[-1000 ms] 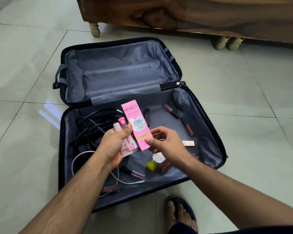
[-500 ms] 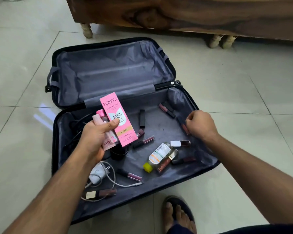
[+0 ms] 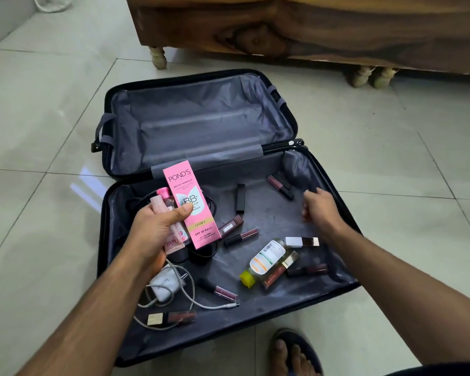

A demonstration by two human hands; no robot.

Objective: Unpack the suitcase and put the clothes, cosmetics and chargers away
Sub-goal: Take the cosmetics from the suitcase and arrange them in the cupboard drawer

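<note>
Left hand point(image 3: 154, 234), centre-left of frame: gripping pink Pond's box point(image 3: 191, 208) plus two pink tubes point(image 3: 171, 232), thumb pressing across them, above open suitcase point(image 3: 334, 287). Right hand point(image 3: 320, 208), centre-right: hovering palm-down over lining, fingers loosely curling, holding nothing visible. Lying below: lip glosses point(image 3: 241, 236), yellow-capped bottle point(image 3: 265, 260), white charger point(image 3: 165, 286) partly hiding under left wrist. Tube labels mostly covered.

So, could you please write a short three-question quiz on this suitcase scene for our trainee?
1. True or false: the left hand holds the pink box.
2. The yellow-capped bottle lies: A) on the floor tiles, B) in the suitcase, C) in the right hand.
3. Fill in: the white charger lies just below the ____ hand.

Key: 1 true; 2 B; 3 left.
</note>
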